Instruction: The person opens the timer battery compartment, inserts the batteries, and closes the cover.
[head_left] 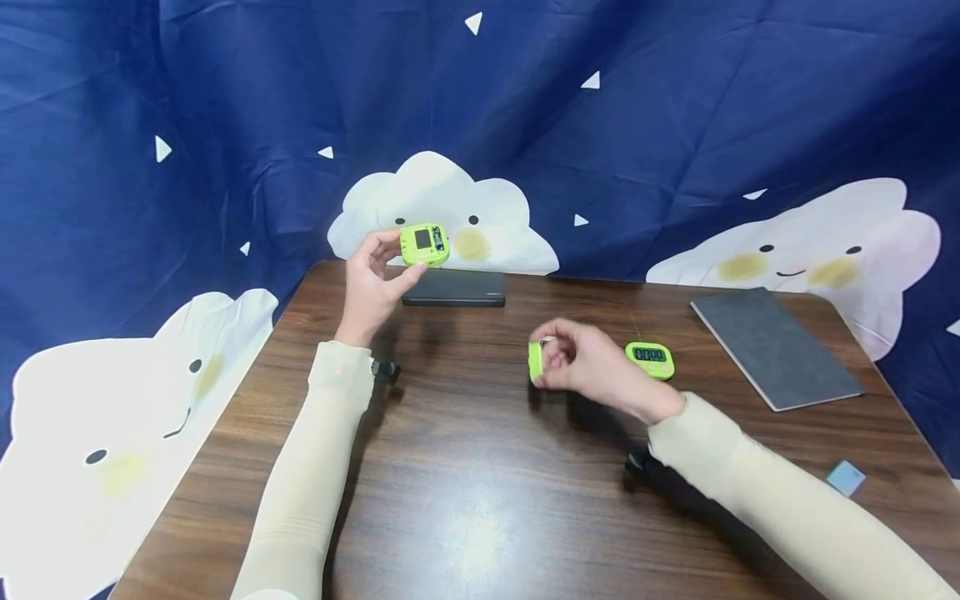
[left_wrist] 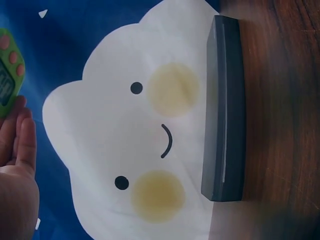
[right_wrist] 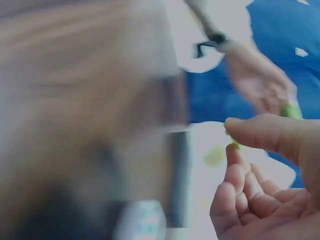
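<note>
My left hand [head_left: 372,283], raised over the far left of the table, holds a lime-green digital timer [head_left: 424,244] between thumb and fingers. Its back, with a dark square and an open-looking recess, faces the head camera. Pink buttons and part of the display show on the timer [left_wrist: 9,70] in the left wrist view. My right hand [head_left: 592,367] pinches a thin green piece [head_left: 536,360] between thumb and finger above the middle of the table; its kind I cannot tell. Behind that hand lies a second green timer [head_left: 650,360], display up, reading zeros.
A flat dark box [head_left: 453,289] sits at the table's back edge, below the left hand. On the right lies a grey notebook [head_left: 776,348]. A small light-blue cube [head_left: 846,477] is beside the right forearm. A blue curtain with clouds [head_left: 442,208] hangs behind the table.
</note>
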